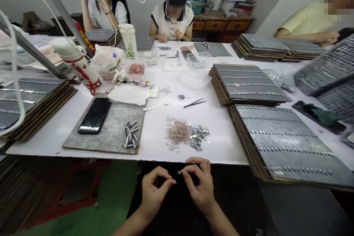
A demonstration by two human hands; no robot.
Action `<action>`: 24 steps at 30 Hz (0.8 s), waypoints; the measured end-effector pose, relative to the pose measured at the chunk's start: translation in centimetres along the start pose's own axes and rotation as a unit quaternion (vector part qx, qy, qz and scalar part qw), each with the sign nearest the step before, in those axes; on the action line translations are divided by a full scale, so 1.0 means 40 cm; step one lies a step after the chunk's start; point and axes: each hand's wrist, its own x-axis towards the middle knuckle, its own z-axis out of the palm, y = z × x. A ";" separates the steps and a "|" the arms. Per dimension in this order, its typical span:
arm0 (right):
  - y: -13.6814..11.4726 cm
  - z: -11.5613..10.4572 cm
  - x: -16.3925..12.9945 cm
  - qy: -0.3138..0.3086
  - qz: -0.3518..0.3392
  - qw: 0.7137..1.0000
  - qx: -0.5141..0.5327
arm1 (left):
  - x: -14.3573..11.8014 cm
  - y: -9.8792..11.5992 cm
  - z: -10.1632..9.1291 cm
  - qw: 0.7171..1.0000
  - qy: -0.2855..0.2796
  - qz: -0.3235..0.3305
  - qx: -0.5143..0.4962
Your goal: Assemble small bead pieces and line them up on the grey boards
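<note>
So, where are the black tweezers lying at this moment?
In the head view, the tweezers lie mid-table on the white surface, beyond the pile of pink beads, left of the nearer board stacks.

A white tabletop (221,118) is carrying a heap of pale pink beads (178,132) touching a heap of silver rings (200,136) near its front edge. A grey mottled board (110,132) toward the front left corner is bearing a glossy black phone (94,115) and silver pins (130,134). Dark grey cards (287,143) striped with silver rows are lying in brown-edged stacks along the right edge. Green floor (110,199) is showing below the front edge.
</note>
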 end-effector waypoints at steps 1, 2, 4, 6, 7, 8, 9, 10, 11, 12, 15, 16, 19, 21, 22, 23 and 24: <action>-0.001 -0.001 0.000 0.004 0.001 1.000 0.003 | -0.012 -0.002 0.024 0.995 -0.016 -0.084 -0.041; -0.001 -0.003 0.000 0.007 0.001 1.000 0.005 | -0.021 -0.005 0.043 0.984 -0.029 -0.152 -0.084; -0.001 -0.006 -0.001 0.015 0.004 1.000 0.010 | -0.030 -0.007 0.068 0.956 -0.045 -0.244 -0.155; 0.001 -0.009 -0.004 0.020 0.005 1.000 0.013 | -0.028 -0.006 0.077 0.937 -0.044 -0.282 -0.201; 0.001 -0.011 -0.006 0.021 0.006 1.000 0.013 | -0.024 -0.003 0.078 0.932 -0.040 -0.290 -0.215; 0.002 -0.013 -0.009 0.022 0.005 1.000 0.011 | -0.020 0.000 0.077 0.928 -0.035 -0.294 -0.226; 0.003 -0.014 -0.012 0.023 0.004 1.000 0.008 | -0.016 0.004 0.075 0.924 -0.031 -0.297 -0.237; 0.003 -0.016 -0.015 0.023 0.001 1.000 0.004 | -0.013 0.007 0.074 0.921 -0.029 -0.300 -0.247; 0.004 -0.016 -0.019 0.024 -0.004 1.000 -0.001 | -0.010 0.010 0.072 0.918 -0.028 -0.303 -0.255; 0.004 -0.017 -0.022 0.024 -0.010 1.000 -0.005 | -0.008 0.012 0.071 0.915 -0.027 -0.306 -0.262; 0.006 -0.017 -0.029 0.018 -0.023 0.999 -0.011 | -0.007 0.015 0.069 0.911 -0.023 -0.309 -0.270; 0.006 -0.017 -0.031 0.015 -0.025 1.000 -0.012 | -0.008 0.016 0.069 0.911 -0.022 -0.310 -0.270; 0.008 -0.017 -0.035 0.011 -0.025 1.000 -0.015 | -0.011 0.019 0.070 0.911 -0.020 -0.317 -0.263; 0.009 -0.016 -0.036 0.013 -0.026 0.999 -0.015 | -0.012 0.022 0.071 0.911 -0.019 -0.323 -0.256; 0.009 -0.015 -0.036 0.013 -0.026 0.999 -0.016 | -0.012 0.023 0.072 0.912 -0.018 -0.323 -0.253; 0.009 -0.014 -0.036 0.013 -0.024 0.999 -0.016 | -0.011 0.024 0.073 0.913 -0.018 -0.322 -0.250; 0.009 -0.013 -0.036 0.012 -0.022 1.000 -0.017 | -0.010 0.024 0.074 0.914 -0.017 -0.321 -0.247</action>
